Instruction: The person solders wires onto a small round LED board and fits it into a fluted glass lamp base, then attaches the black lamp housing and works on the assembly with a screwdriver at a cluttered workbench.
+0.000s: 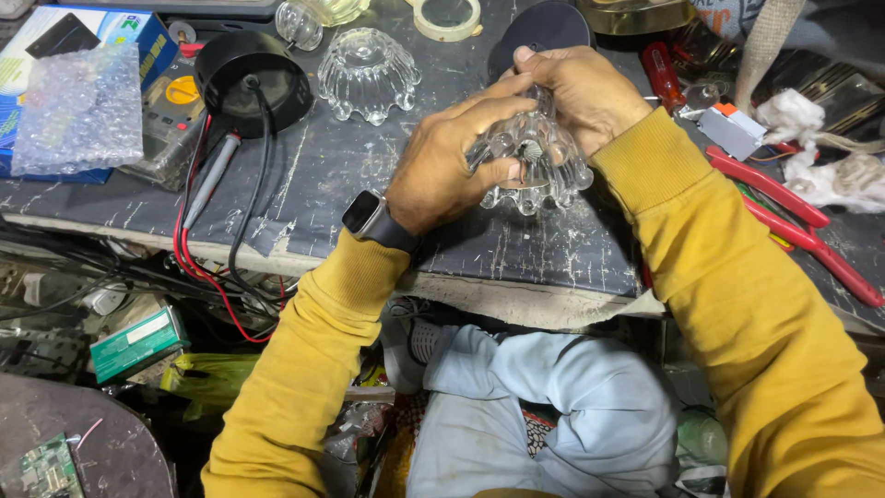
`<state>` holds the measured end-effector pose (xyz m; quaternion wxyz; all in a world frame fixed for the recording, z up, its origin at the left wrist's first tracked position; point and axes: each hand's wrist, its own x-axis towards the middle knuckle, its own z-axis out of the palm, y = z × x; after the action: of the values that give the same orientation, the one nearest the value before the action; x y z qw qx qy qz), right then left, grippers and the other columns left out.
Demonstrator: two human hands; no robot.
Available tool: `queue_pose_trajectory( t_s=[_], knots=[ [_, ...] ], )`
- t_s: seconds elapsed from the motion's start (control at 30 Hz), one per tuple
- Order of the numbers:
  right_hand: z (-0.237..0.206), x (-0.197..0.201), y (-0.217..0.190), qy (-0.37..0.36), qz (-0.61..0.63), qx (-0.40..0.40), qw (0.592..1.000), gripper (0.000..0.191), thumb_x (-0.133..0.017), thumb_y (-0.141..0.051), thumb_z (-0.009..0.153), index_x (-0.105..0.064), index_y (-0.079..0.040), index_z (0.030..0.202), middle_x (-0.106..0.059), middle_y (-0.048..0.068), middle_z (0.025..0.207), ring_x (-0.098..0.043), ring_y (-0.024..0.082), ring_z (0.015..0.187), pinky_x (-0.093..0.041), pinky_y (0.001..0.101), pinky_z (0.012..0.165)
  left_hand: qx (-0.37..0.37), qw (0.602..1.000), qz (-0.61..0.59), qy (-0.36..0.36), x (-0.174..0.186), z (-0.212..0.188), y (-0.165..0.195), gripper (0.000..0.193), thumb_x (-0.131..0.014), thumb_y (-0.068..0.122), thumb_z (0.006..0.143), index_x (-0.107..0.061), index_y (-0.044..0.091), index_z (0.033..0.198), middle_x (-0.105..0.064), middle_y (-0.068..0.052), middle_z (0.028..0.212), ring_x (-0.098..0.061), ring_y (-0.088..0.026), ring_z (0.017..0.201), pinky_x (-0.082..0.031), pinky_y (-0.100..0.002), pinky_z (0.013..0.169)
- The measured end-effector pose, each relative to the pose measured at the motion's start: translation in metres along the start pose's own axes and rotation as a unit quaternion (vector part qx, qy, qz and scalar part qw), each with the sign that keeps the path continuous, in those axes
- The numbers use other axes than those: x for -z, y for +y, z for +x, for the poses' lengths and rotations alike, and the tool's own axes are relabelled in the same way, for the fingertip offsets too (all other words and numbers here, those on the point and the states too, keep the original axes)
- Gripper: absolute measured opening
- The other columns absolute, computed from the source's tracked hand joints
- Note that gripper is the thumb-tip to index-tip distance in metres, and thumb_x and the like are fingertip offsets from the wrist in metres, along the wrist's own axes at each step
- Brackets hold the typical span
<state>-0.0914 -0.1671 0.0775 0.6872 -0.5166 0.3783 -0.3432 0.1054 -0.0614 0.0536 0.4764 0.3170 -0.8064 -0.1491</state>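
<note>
Both hands hold a clear ribbed glass lamp shade (544,171) above the scratched dark workbench (332,175). My left hand (452,161), with a dark smartwatch on its wrist, grips the shade's left side, the thumb by a small metal screw part at its middle. My right hand (576,88) wraps over the shade's top from behind. Both arms wear mustard-yellow sleeves.
A second glass shade (369,74) and a black round lamp base (253,78) with red and black wires lie at the back left. Bubble wrap (81,111) covers a blue box. Red-handled pliers (793,217) and white rags sit right; tape roll (447,17) at back.
</note>
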Motion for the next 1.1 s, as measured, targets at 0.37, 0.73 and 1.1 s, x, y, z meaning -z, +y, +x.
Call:
queue_pose_trajectory(
  t_s=[0.37, 0.73, 1.1],
  knots=[
    [0.018, 0.008, 0.018, 0.085, -0.109, 0.126, 0.982, 0.034, -0.067, -0.026, 0.105, -0.07, 0.004, 0.087, -0.068, 0.008, 0.074, -0.062, 0.012, 0.057, -0.052, 0.0277, 0.049, -0.011, 1.0, -0.019, 0.012, -0.012, 0.001, -0.008, 0.06, -0.086, 0.0, 0.082, -0.06, 0.004, 0.136, -0.056, -0.013, 0.153, -0.061, -0.031, 0.14, -0.055, -0.035, 0.114],
    [0.024, 0.007, 0.016, 0.091, -0.104, 0.117, 0.983, 0.032, -0.067, -0.024, 0.103, -0.07, 0.004, 0.088, -0.069, 0.007, 0.075, -0.064, 0.011, 0.061, -0.054, 0.0267, 0.053, -0.055, 0.998, -0.005, 0.032, -0.016, 0.0, -0.006, 0.052, -0.082, -0.002, 0.089, -0.06, 0.0, 0.135, -0.058, -0.019, 0.149, -0.067, -0.032, 0.132, -0.061, -0.034, 0.107],
    [0.025, 0.01, 0.018, 0.074, -0.094, 0.118, 0.986, 0.036, -0.065, -0.028, 0.105, -0.068, 0.002, 0.085, -0.066, 0.006, 0.073, -0.059, 0.01, 0.059, -0.051, 0.0252, 0.053, -0.066, 0.997, 0.032, 0.037, -0.016, 0.001, -0.003, 0.051, -0.066, -0.01, 0.087, -0.06, 0.002, 0.136, -0.059, -0.018, 0.149, -0.069, -0.033, 0.13, -0.062, -0.035, 0.107]
  ],
)
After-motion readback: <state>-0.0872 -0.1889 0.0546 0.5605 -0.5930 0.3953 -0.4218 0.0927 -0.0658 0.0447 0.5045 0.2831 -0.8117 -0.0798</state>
